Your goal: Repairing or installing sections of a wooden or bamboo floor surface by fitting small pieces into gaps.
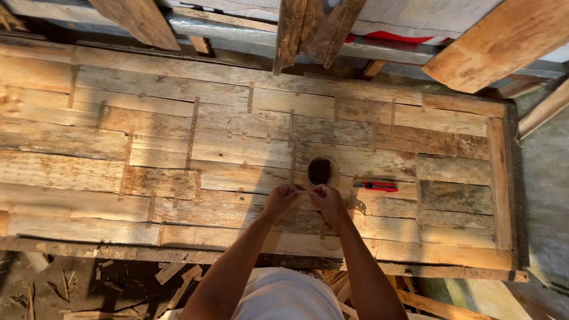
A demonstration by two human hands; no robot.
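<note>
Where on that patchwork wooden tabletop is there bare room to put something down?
The whole stretch left of the left hand is bare planks. So is the far strip behind the round hole. It is crowded near the middle, where both hands, right hand included, meet beside the hole and the red utility knife.

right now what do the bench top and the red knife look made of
Bench top: rough, unfinished wood, seemingly patched from many short planks; grain, seams and weathered stains show. Red knife: likely a plastic body with dark parts, judging by its bright even colour; too small to be sure. Both hands rest on the wood near a round hole.
</note>
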